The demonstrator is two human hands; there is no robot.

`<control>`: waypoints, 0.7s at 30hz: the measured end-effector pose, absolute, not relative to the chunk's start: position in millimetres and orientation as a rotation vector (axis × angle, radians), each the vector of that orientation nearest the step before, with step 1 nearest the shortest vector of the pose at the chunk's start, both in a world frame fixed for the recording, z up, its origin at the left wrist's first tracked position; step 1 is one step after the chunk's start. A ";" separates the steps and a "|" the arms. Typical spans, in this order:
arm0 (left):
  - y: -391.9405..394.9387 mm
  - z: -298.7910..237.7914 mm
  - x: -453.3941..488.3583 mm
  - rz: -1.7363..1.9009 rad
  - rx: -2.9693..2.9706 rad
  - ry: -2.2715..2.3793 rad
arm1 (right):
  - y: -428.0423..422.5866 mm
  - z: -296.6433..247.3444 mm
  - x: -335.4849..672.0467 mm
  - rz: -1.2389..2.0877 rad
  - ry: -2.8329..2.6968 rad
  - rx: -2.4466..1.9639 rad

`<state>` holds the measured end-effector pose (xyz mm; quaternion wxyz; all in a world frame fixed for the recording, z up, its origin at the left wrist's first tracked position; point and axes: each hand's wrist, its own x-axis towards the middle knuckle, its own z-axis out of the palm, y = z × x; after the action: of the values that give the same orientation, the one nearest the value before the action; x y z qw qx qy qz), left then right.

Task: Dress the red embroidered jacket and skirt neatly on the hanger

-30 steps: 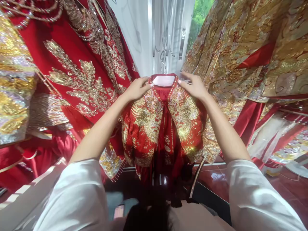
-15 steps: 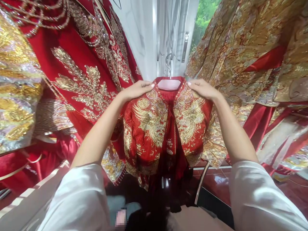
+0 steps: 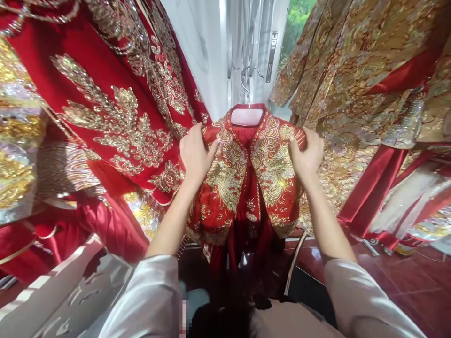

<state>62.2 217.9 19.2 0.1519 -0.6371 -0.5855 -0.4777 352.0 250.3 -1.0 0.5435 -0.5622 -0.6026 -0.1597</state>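
Note:
A red embroidered jacket (image 3: pixel 225 183) with gold motifs hangs on a hanger (image 3: pixel 247 117) with a metal hook, its front parted over a darker red garment (image 3: pixel 249 199) underneath. My left hand (image 3: pixel 195 154) is closed round the jacket's shoulder on the left side, thumb in front and fingers mostly hidden behind. On the opposite shoulder my right hand (image 3: pixel 307 151) grips the cloth the same way, its thumb beside a round gold emblem. What the hook hangs from is unclear.
Red gowns with gold beading (image 3: pixel 130 122) crowd the left side, gold-patterned garments (image 3: pixel 352 94) the right. White door frames (image 3: pixel 259 51) stand behind the hanger. At lower left is a pale slatted edge (image 3: pixel 49 277); dark red tiles (image 3: pixel 405 272) cover the floor.
Both hands have slid from near the collar outward and down to the jacket's shoulder ends, fingers now wrapped round behind. The jacket and hanger appear slightly higher in view.

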 end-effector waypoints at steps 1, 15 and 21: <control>205.3 1.4 68.0 -1.430 -1.782 -1.615 | 235.8 -19.3 345.3 -0.439 -1.379 -1.313; 166.7 -206.1 82.5 -1.253 -1.905 -1.978 | 176.9 -189.0 323.6 -0.180 -1.501 -1.626; 123.7 -214.5 77.0 -1.423 -1.987 -2.084 | 138.8 -192.8 324.5 0.022 -1.410 -1.699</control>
<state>77.0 123.7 -214.5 -0.0351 -0.6184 -0.6484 -0.4427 324.5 138.8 -192.8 0.4503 -0.6871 -0.5702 0.0088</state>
